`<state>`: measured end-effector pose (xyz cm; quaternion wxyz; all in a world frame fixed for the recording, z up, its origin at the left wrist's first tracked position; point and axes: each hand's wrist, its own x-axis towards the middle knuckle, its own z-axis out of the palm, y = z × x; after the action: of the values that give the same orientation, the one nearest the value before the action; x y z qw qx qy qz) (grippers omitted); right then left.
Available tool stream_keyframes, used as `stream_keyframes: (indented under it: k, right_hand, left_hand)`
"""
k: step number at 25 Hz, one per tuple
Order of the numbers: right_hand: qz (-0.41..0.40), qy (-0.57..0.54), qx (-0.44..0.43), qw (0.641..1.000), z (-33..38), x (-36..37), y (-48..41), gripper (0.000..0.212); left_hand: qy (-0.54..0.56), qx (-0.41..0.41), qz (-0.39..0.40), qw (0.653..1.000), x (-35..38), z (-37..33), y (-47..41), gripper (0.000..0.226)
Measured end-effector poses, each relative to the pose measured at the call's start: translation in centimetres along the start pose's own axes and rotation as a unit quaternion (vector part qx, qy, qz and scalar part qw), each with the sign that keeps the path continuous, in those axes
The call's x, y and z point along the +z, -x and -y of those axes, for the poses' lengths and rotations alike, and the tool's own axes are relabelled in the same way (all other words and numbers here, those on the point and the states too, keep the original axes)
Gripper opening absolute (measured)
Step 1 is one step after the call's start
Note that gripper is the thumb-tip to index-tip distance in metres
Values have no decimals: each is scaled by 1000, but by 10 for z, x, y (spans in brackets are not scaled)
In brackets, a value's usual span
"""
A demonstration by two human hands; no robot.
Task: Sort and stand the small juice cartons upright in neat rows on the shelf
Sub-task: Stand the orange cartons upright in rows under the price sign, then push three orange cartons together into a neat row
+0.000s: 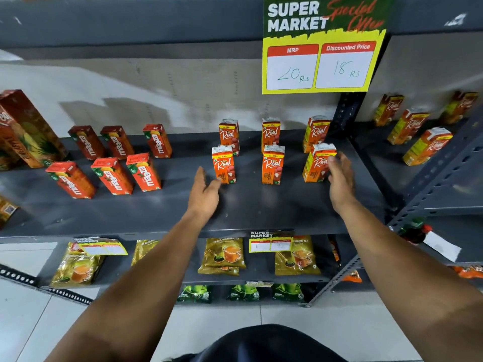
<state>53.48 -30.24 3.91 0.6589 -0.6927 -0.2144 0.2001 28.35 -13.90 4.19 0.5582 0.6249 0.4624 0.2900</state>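
Shelf point(261, 205): six Real cartons point(271, 164) upright in two rows, Maaza cartons point(115, 176) in rows to their left | left hand point(205, 194) – released, empty, beside the front-left carton point(224, 164) | right hand point(339, 178) – fingers loosely against the front-right carton point(317, 163), grasp unclear | Step, judged: squaring the front row – nudge low on the cartons, faces forward.
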Motion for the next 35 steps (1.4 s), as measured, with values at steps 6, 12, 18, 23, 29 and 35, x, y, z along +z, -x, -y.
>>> stream_keyframes:
  k: [6, 12, 18, 23, 29, 35]
  right_hand:
    - [-17, -15, 2, 1000, 2, 5, 5, 87]
    - [-17, -37, 4, 999, 3, 8, 3, 92]
    - [-32, -37, 11, 999, 6, 19, 8, 101]
    - [-43, -68, 15, 997, 11, 14, 0, 100]
    - [-30, -48, 27, 998, 10, 29, 7, 87]
    - [-1, -9, 25, 1000, 7, 46, 18, 64]
  left_hand:
    - [101, 1, 2, 995, 13, -10, -14, 44]
    - [125, 12, 34, 992, 17, -4, -20, 34]
    - [129, 26, 40, 990, 44, -8, -2, 39]
    - [84, 41, 28, 995, 46, 0, -5, 42]
    - [-50, 69, -33, 996, 55, -2, -2, 40]
    - [-73, 74, -17, 994, 71, -6, 3, 32]
